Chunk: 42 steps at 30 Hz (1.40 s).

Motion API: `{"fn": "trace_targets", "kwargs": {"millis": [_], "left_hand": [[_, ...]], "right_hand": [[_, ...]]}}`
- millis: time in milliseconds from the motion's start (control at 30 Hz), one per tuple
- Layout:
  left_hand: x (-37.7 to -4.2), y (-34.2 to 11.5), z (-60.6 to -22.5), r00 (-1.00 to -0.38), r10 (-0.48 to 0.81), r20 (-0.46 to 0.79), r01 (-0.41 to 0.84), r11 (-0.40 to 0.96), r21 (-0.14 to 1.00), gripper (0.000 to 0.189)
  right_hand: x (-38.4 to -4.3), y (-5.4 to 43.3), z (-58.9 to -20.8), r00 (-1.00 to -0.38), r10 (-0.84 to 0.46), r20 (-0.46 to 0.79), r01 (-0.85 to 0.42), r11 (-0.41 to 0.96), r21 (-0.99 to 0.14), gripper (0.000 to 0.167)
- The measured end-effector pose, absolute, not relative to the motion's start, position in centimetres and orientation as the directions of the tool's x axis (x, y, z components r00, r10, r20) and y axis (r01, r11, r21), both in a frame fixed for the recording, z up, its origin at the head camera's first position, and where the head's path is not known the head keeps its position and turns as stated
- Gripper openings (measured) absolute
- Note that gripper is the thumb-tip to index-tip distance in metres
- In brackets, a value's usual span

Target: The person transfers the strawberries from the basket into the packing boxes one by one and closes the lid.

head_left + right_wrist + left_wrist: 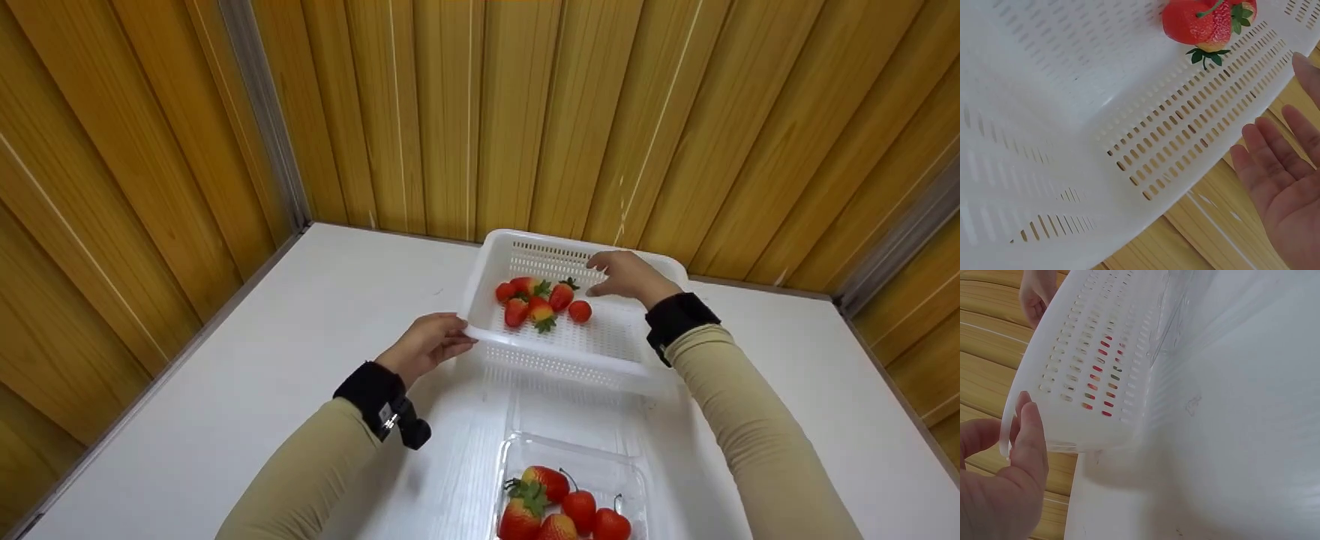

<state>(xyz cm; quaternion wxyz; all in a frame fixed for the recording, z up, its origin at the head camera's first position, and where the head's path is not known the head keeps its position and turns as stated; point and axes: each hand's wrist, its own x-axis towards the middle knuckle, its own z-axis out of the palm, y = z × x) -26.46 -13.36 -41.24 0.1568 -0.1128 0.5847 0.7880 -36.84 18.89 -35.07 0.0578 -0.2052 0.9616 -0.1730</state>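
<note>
A white perforated plastic basket (517, 346) stands toward the back of the table. Inside it, on the left half, lie several strawberries (561, 297) and a red cherry (580, 311). My left hand (429, 345) grips the basket's rim at the near left corner; the left wrist view shows the rim between thumb and fingers. Over the right part of the basket hovers my right hand (626, 276), holding nothing. Its fingers look spread and relaxed in the right wrist view, close to the basket's long side wall (1185, 135).
Nearer me, a clear plastic box (577, 448) holds strawberries (520, 519) and cherries (580, 510) on the white table (360, 292). Wood-patterned walls (510, 112) rise behind the basket and at both sides.
</note>
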Motion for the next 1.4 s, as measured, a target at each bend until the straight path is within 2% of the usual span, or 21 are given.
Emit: {"fn": "trace_targets", "kwargs": {"millis": [200,333,500,633,833,1233,1400], "left_hand": [[-26.4,-13.7,-41.2,-0.926,0.125,-0.357,-0.378,-0.265,0.887,0.033],[-26.2,-13.7,-41.1,-0.923,0.129,-0.362,-0.384,-0.252,0.888,0.038],[-26.0,-13.3,-41.2,-0.92,0.141,-0.365,-0.39,-0.254,0.885,0.038],[-26.0,-13.0,-41.1,-0.923,0.149,-0.354,-0.382,-0.262,0.886,0.035],[-25.9,-12.9,-41.0,-0.921,0.143,-0.363,-0.389,-0.263,0.883,0.034],[-25.6,-12.4,-41.5,-0.933,0.133,-0.334,-0.359,-0.28,0.89,0.033],[-25.5,-12.2,-41.5,-0.935,0.122,-0.334,-0.355,-0.289,0.889,0.033]], "right_hand": [[-36.9,18.3,-36.2,-0.893,-0.421,-0.161,-0.362,0.882,-0.302,0.054],[-36.7,17.8,-37.2,-0.869,-0.433,-0.24,-0.375,0.892,-0.252,0.055],[-37.2,18.2,-39.4,-0.85,-0.456,-0.262,-0.406,0.886,-0.226,0.051],[-36.4,17.7,-39.1,-0.855,-0.429,-0.292,-0.377,0.9,-0.217,0.049],[-36.2,17.5,-39.4,-0.831,-0.47,-0.296,-0.436,0.882,-0.176,0.042],[-36.2,17.3,-40.4,-0.834,-0.395,-0.385,-0.359,0.919,-0.164,0.05],[-36.2,17.3,-40.6,-0.84,-0.387,-0.38,-0.353,0.922,-0.16,0.044]]}}
